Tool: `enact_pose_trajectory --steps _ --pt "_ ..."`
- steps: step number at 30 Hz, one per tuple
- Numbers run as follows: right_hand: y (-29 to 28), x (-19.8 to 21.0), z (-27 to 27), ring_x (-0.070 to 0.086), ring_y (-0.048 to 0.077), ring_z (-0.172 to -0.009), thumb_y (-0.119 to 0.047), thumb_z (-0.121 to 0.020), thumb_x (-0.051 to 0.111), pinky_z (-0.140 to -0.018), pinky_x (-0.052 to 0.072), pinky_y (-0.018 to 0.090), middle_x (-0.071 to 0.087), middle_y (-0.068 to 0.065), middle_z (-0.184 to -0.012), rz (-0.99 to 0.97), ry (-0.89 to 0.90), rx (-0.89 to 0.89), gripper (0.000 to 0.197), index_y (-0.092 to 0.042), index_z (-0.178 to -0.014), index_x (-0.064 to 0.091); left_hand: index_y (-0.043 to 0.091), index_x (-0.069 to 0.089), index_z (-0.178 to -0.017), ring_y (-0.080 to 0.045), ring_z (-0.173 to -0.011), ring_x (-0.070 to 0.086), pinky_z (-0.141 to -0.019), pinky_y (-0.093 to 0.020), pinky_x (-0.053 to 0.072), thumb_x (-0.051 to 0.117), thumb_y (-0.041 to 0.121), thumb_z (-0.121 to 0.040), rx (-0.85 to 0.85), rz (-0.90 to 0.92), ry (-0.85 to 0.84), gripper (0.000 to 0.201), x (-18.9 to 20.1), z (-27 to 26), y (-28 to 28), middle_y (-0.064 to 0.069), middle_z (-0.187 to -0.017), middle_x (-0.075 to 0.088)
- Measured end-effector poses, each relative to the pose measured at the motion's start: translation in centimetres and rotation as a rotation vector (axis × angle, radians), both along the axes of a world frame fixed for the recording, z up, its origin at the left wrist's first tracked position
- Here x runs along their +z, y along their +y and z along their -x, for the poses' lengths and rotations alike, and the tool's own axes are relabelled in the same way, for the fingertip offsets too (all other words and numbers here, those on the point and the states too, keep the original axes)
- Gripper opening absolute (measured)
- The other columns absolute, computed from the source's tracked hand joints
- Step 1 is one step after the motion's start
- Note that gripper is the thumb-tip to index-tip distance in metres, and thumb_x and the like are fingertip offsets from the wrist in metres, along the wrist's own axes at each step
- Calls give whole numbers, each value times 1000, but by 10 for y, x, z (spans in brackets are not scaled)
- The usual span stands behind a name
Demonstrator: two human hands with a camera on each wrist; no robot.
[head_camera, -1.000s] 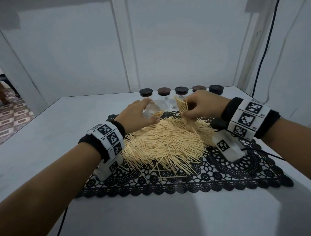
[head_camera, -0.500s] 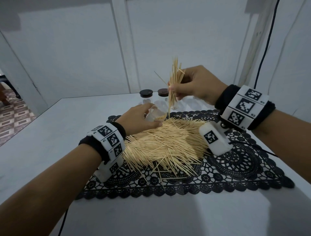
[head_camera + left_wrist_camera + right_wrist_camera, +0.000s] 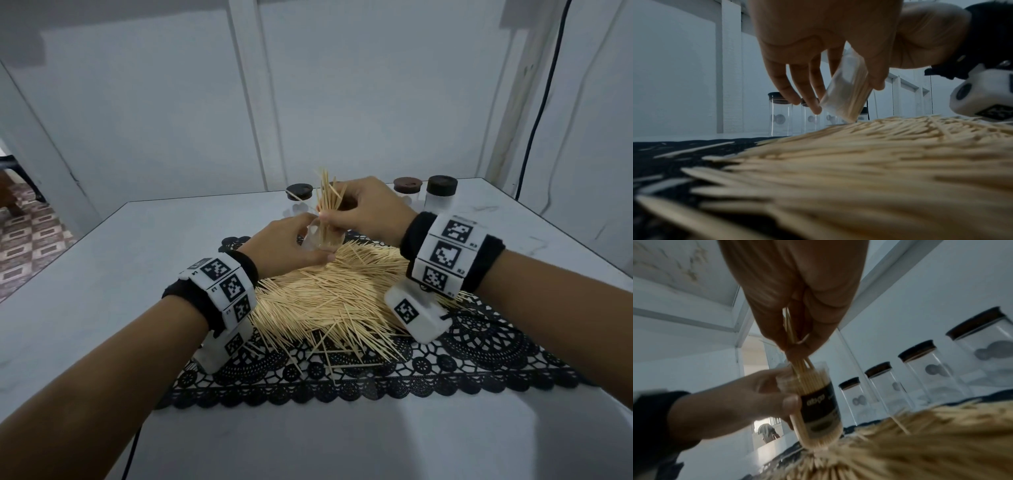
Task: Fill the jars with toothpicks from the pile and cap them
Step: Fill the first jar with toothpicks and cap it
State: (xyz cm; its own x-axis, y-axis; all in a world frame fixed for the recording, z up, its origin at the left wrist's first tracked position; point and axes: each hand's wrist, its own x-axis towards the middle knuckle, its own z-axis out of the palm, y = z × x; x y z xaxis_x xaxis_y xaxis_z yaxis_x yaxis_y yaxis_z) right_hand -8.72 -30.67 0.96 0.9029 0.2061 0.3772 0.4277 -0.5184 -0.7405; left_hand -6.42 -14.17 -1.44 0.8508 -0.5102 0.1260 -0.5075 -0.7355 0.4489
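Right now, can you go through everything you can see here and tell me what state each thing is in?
Small jar: uncapped, tilted, nearly full, its base on the pile.
Bundle of toothpicks: upright, lower ends in the small jar's mouth.
Toothpick pile: loose, spread on the black mat.
Tall jars: upright, capped, no toothpicks inside.
Left hand: grips the small jar.
Right hand: pinches the bundle.

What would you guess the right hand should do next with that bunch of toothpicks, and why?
Probably push the bundle of toothpicks straight down. The right hand pinches it with the lower ends already inside the mouth of the small jar, which the left hand holds tilted over the pile.
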Motion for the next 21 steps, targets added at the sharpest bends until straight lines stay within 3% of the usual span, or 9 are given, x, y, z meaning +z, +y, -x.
enact_pose_trajectory --steps 5,8,11,14,18,21 --pt "3 -9 0 59 12 -66 -13 -83 66 -68 52 28 65 7 -75 71 -15 -35 4 -11 -80 66 25 54 -108 -14 -92 58 -80 -26 45 68 45 -80 -7 -6 0 37 0 1 -1 2 -103 62" --pt "4 -10 1 52 6 -59 -14 -83 66 -61 45 22 63 4 -70 113 -27 -40 7 -10 -77 66 29 50 -102 -4 -83 54 -69 -12 40 67 44 -81 -20 -11 -11 31 1 1 -1 11 -92 57" --pt "3 -11 -2 51 10 -60 -17 -83 66 -59 42 22 67 14 -76 169 -16 -59 16 -1 -83 68 28 52 -105 4 -78 50 -64 -7 34 68 43 -81 -27 3 -9 33 1 2 -1 20 -87 51" --pt "1 -11 -2 51 12 -59 -18 -83 66 -59 42 26 67 18 -78 185 0 -61 21 2 -86 68 25 54 -116 -5 -85 53 -67 -7 35 68 43 -80 -34 17 -12 43 -1 1 0 12 -96 56" --pt "-2 -7 2 51 2 -61 -21 -82 69 -58 41 15 63 -2 -74 178 -6 -42 17 -7 -92 70 26 56 -118 -7 -88 53 -69 -7 36 68 44 -80 -41 17 -12 44 0 0 1 10 -101 58" --pt "-5 -5 2 55 3 -71 -20 -81 70 -65 47 17 64 -2 -85 121 -23 -62 18 -10 -96 69 26 56 -118 -9 -91 56 -73 -10 38 68 44 -80 -54 27 -7 44 -1 -1 0 9 -103 60"
